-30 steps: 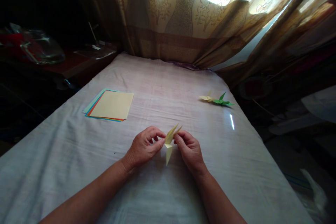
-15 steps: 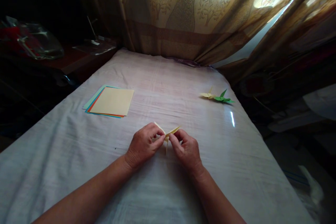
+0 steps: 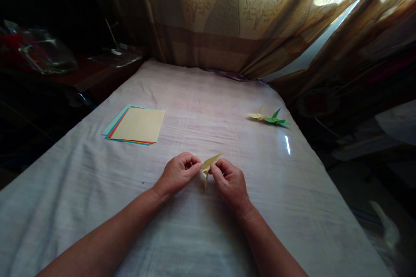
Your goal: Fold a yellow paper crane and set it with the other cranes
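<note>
Between my hands is a pale yellow origami crane [image 3: 210,162], partly covered by my fingers. One pointed flap rises to the upper right and a thin point hangs down toward the sheet. My left hand [image 3: 180,172] pinches its left side between thumb and forefinger. On its right side, my right hand [image 3: 230,181] grips the paper with thumb and curled fingers. Both hands are close together above the middle of the bed. Farther off at the right lie a pale yellow folded crane [image 3: 258,116] and a green folded crane [image 3: 276,120], touching or nearly so.
A stack of coloured square paper [image 3: 138,124], pale yellow on top, lies at the left on the white bedsheet [image 3: 195,99]. Curtains [image 3: 208,21] hang at the bed's far end. A dark table [image 3: 87,69] bearing plastic bags stands at the left.
My left hand has shifted slightly left and its pinch has changed. The crane has turned, so its upper right flap shows broader. The left flap is now mostly hidden.
</note>
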### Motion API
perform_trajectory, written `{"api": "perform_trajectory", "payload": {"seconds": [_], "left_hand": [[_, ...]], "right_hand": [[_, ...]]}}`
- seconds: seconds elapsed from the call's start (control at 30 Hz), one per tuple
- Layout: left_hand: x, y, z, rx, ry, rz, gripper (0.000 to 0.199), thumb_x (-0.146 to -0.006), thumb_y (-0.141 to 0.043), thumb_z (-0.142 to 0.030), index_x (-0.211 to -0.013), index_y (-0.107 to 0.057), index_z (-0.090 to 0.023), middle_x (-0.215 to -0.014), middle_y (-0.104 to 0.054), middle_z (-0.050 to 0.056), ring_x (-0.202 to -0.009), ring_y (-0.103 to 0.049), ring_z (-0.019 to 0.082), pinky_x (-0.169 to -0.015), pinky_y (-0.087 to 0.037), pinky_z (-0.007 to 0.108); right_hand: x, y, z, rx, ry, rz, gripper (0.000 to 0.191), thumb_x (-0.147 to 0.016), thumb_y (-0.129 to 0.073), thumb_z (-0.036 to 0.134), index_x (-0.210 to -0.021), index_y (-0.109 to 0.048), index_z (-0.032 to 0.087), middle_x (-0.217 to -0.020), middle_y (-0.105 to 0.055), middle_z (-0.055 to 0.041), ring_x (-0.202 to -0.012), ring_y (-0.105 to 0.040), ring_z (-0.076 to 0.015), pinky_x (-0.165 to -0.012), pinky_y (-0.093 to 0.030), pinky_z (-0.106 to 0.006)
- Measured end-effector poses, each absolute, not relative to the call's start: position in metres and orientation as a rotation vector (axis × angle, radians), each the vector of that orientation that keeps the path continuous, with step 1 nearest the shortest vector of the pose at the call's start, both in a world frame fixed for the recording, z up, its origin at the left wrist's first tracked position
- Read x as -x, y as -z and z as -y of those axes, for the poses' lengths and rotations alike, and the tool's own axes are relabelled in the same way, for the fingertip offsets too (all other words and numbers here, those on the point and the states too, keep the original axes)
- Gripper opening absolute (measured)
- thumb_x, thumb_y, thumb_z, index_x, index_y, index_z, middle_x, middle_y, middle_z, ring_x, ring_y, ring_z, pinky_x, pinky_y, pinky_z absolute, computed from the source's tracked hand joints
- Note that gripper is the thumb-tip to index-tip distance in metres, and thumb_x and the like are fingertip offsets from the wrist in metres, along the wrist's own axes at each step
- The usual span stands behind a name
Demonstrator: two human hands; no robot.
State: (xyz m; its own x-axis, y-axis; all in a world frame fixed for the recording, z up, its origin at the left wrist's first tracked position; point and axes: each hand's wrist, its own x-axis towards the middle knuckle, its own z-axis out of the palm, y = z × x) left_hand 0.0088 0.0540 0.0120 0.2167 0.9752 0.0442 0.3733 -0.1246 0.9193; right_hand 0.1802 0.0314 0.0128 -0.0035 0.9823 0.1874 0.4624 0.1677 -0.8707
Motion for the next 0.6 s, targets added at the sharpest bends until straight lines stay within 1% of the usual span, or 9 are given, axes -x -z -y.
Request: {"api": "perform_trajectory", "payload": {"seconds": [0.1, 0.2, 0.33, 0.43, 0.6], "left_hand": [[-0.0082, -0.0143, -0.0523, -1.792, -0.905, -1.294, 0.014, -0.083, -0.06, -0.029, -0.074, -0.066, -0.019, -0.074, -0.064, 0.0, -0.068, -0.057, 0.013, -0.058, -0.044, 0.021], [-0.0083, -0.0183, -0.0487, -2.004, -0.885, -1.31, 0.007, -0.083, -0.061, -0.024, -0.081, -0.067, -0.021, -0.081, -0.063, 0.0, -0.068, -0.056, 0.012, -0.059, -0.043, 0.021], [-0.0099, -0.0209, -0.0445, -2.197, -0.834, -1.343, 0.007, -0.086, -0.06, -0.021, -0.085, -0.066, -0.023, -0.087, -0.063, 0.0, -0.073, -0.058, 0.013, -0.064, -0.043, 0.022], [-0.0112, -0.0192, -0.0439, -2.267, -0.829, -1.375, 0.007, -0.086, -0.058, -0.018, -0.084, -0.064, -0.022, -0.085, -0.062, 0.0, -0.075, -0.059, 0.013, -0.067, -0.043, 0.023], [-0.011, -0.016, -0.0457, -2.182, -0.83, -1.417, 0.007, -0.084, -0.056, -0.016, -0.08, -0.06, -0.02, -0.08, -0.058, -0.001, -0.065, -0.055, 0.012, -0.062, -0.04, 0.023]], "right_hand": [[-0.1798, -0.0111, -0.0316, 1.418, -0.767, 1.592, 0.028, -0.087, -0.052, 0.037, -0.066, -0.06, 0.02, -0.061, -0.062, 0.001, -0.055, -0.053, -0.0124, -0.055, -0.042, -0.022], [-0.179, -0.0098, -0.0312, 1.418, -0.759, 1.593, 0.028, -0.086, -0.052, 0.036, -0.064, -0.058, 0.02, -0.058, -0.059, 0.0017, -0.053, -0.051, -0.0119, -0.053, -0.041, -0.022], [-0.1778, -0.0093, -0.0303, 1.405, -0.767, 1.607, 0.025, -0.086, -0.051, 0.034, -0.067, -0.06, 0.02, -0.061, -0.061, 0.0014, -0.054, -0.053, -0.0122, -0.055, -0.042, -0.022], [-0.1772, -0.0097, -0.0299, 1.407, -0.769, 1.612, 0.024, -0.086, -0.051, 0.032, -0.069, -0.062, 0.02, -0.062, -0.063, 0.0009, -0.055, -0.054, -0.0125, -0.055, -0.042, -0.023], [-0.1764, -0.0107, -0.0296, 1.404, -0.744, 1.624, 0.021, -0.084, -0.051, 0.029, -0.069, -0.063, 0.02, -0.061, -0.063, 0.0015, -0.053, -0.054, -0.0121, -0.053, -0.042, -0.022]]}}
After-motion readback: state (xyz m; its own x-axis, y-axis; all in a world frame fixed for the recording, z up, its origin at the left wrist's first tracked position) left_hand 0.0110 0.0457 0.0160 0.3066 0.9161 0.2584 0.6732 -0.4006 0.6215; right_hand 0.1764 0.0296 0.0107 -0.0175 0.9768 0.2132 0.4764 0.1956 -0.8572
